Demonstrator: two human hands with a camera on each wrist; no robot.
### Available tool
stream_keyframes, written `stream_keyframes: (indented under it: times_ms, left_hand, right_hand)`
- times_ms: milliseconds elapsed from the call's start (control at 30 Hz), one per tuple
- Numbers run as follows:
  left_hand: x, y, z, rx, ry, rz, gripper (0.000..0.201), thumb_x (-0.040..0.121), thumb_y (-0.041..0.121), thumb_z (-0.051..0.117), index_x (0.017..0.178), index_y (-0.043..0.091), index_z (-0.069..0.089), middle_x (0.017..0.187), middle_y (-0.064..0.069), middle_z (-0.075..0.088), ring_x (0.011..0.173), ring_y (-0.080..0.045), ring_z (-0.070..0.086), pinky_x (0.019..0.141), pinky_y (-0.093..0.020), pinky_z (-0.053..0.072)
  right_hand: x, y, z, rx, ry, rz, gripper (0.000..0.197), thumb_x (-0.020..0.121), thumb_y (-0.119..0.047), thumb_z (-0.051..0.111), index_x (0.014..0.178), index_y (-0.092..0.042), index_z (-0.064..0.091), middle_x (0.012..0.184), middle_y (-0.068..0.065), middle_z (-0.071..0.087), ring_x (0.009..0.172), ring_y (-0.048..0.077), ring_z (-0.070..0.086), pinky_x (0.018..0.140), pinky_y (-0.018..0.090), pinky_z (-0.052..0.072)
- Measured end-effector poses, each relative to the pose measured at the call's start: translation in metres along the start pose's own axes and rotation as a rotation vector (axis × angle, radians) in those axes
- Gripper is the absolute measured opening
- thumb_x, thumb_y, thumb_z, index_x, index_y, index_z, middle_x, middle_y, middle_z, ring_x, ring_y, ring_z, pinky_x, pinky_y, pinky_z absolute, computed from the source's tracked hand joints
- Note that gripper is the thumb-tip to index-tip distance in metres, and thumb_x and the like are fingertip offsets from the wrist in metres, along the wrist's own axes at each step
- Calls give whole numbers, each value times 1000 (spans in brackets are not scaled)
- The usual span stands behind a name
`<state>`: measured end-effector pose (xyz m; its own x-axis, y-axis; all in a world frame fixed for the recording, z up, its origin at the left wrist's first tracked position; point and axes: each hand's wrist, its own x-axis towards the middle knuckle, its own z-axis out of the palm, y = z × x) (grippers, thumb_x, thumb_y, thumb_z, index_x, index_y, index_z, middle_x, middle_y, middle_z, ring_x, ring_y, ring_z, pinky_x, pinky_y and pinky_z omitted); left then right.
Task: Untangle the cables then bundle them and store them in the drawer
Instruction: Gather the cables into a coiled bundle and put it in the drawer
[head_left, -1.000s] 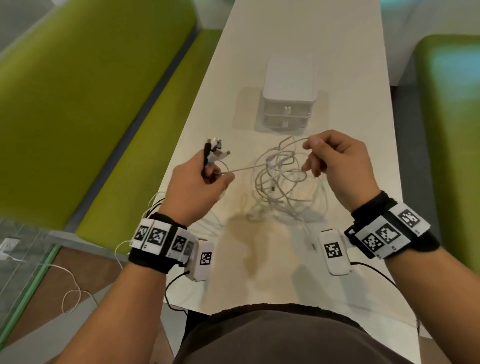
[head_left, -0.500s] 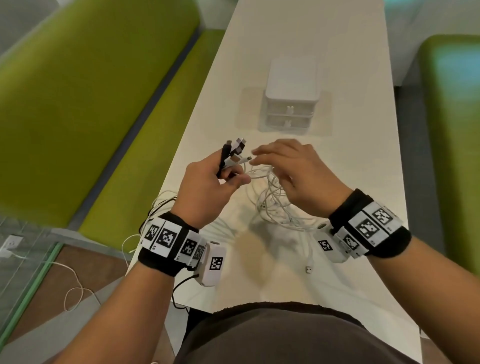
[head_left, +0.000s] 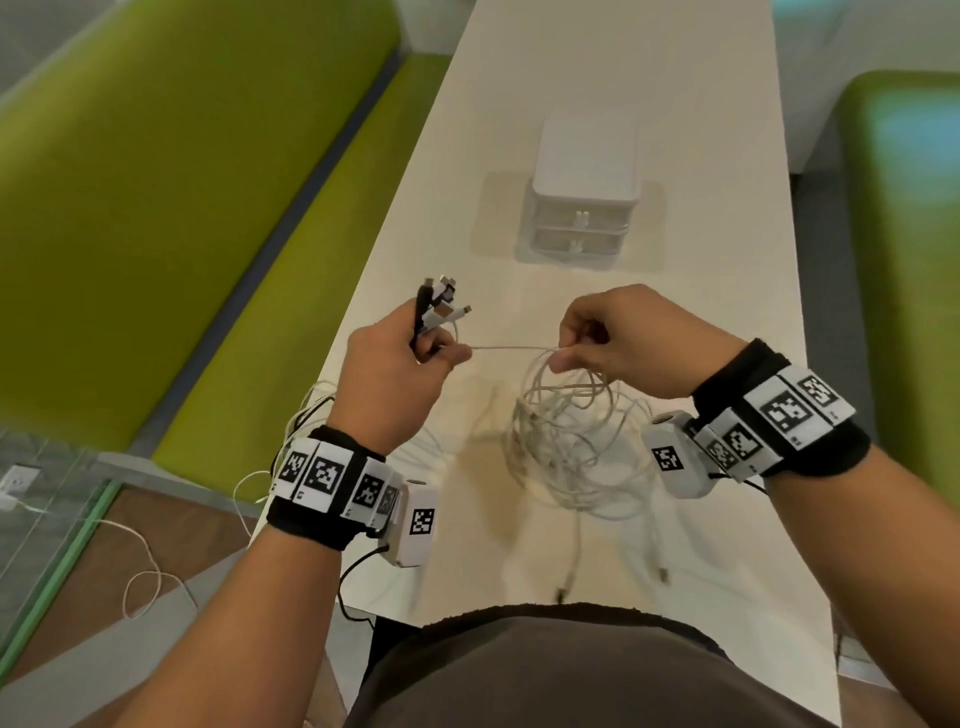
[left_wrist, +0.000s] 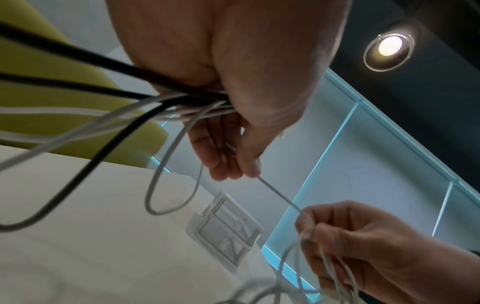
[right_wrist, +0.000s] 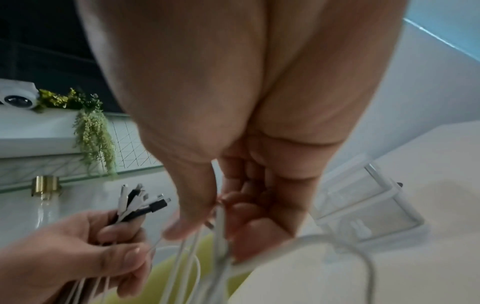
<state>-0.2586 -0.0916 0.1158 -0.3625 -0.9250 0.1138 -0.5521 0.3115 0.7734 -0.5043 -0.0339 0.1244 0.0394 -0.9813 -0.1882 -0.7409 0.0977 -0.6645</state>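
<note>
Because the cables (head_left: 566, 441) are thin, light and limp, they will likely snag on each other, so the firm plug ends (head_left: 441, 301) look like the best place to take hold. Most of the tangle hangs over the table (head_left: 701, 291), well short of the closed drawer box (head_left: 582, 208). Raised with knuckles up, the left hand (head_left: 395, 374) clenches a bunch of plug ends, while the right hand (head_left: 634, 338) pinches one taut white strand (head_left: 511, 347) stretched between them.
</note>
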Motion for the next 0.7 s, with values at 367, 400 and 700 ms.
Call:
stream_keyframes:
  times_ms: [367,400,700]
  left_hand:
    - [6,-11,-23,6,59,-87,44,82,12,82,68,34,46,81,-16,70,70,1,65,62,-3,41]
    - [7,-11,-25,20,65,-89,43,83,12,82,69,34,47,82,-17,70,70,1,64,61,-2,40]
    - [11,-17,-22,58,165,-150,23,87,20,77,76,20,57,80,-9,71,73,-12,65,58,-5,40]
  right_hand:
    - [-18,24,-21,354,454,174,13,83,2,56,87,-10,57,83,13,65,53,28,67,50,39,58]
    - [-17,25,-20,345,477,196,19,82,4,51,86,-13,58,81,12,64,54,28,66,49,37,57]
    - [-8,37,8,-107,116,168,69,86,-4,62,151,-21,44,144,5,45,125,21,50,96,22,34]
